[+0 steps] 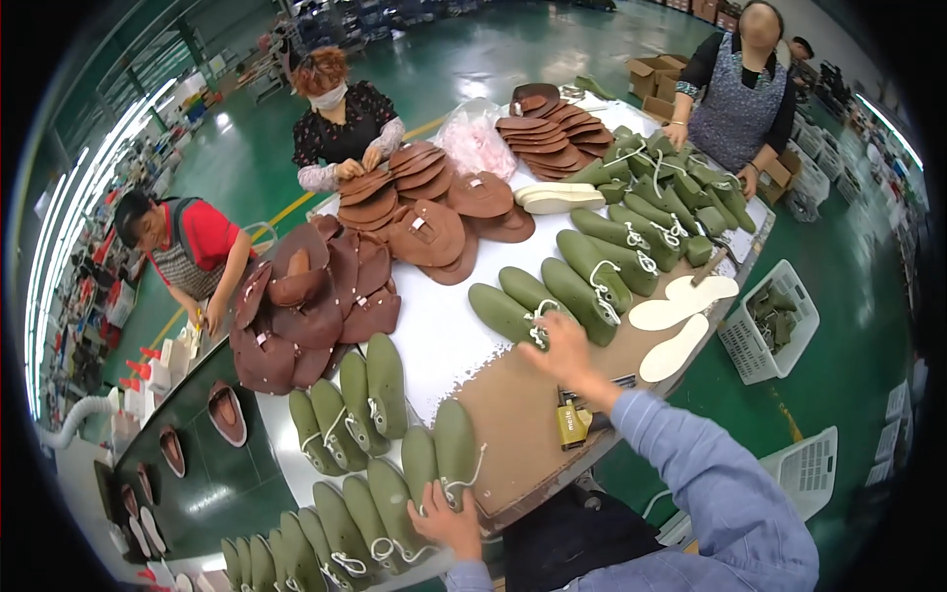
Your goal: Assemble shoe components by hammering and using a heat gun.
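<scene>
Our left hand (446,520) curls at a green, plastic-looking, foot-shaped last (419,457), grip unclear; right hand (562,353) splays. Probably stiff, slick: grab low!

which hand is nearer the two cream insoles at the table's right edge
Right. The right hand is left of the cream insoles, at a row of green shoe lasts; the left hand is much farther off, low in view, at another group of lasts.

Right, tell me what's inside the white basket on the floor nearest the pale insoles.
Inside the white basket, a jumble of green pieces shows. Anything beneath the top ones is covered, so I can't tell what lies at the bottom.
</scene>
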Tool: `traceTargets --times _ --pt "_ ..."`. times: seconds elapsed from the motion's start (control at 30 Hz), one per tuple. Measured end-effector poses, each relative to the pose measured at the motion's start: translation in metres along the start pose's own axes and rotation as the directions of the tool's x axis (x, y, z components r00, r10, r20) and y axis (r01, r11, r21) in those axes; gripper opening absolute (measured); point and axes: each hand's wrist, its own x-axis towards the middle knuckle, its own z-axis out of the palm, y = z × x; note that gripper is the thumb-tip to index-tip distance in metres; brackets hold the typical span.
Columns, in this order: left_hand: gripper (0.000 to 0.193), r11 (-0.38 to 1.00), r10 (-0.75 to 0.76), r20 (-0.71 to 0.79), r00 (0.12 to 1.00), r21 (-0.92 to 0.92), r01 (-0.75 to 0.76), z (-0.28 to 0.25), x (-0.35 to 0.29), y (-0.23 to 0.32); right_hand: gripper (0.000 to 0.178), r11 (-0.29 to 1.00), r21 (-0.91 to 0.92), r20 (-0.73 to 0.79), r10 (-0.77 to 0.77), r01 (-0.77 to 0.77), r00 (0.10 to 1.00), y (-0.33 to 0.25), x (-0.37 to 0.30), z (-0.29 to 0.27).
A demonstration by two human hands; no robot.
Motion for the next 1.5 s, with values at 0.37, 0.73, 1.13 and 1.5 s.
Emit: traceTargets --times 0.37,0.73,1.13,1.5 --pt "0.055 0.994 -0.039 -0.075 0.996 -0.108 0.031 -0.016 -0.045 0.073 0.074 0.987 -0.136 0.433 0.137 -0.085 0.891 0.031 0.001 0.056" --pt "0.057 0.9 -0.103 0.217 0.971 -0.395 0.184 -0.03 -0.104 0.094 0.072 0.983 -0.118 0.019 0.141 -0.138 0.99 0.14 0.051 -0.052" --pt "0.054 0.87 -0.096 0.353 0.931 -0.424 0.251 -0.011 -0.106 0.149 0.081 0.906 0.315 0.457 0.117 -0.283 0.882 0.114 0.037 0.028" --pt "0.049 0.835 0.213 0.475 0.854 -0.543 0.093 0.0 -0.078 0.174 0.067 0.935 -0.348 0.454 0.113 0.06 0.884 0.249 -0.096 -0.173"
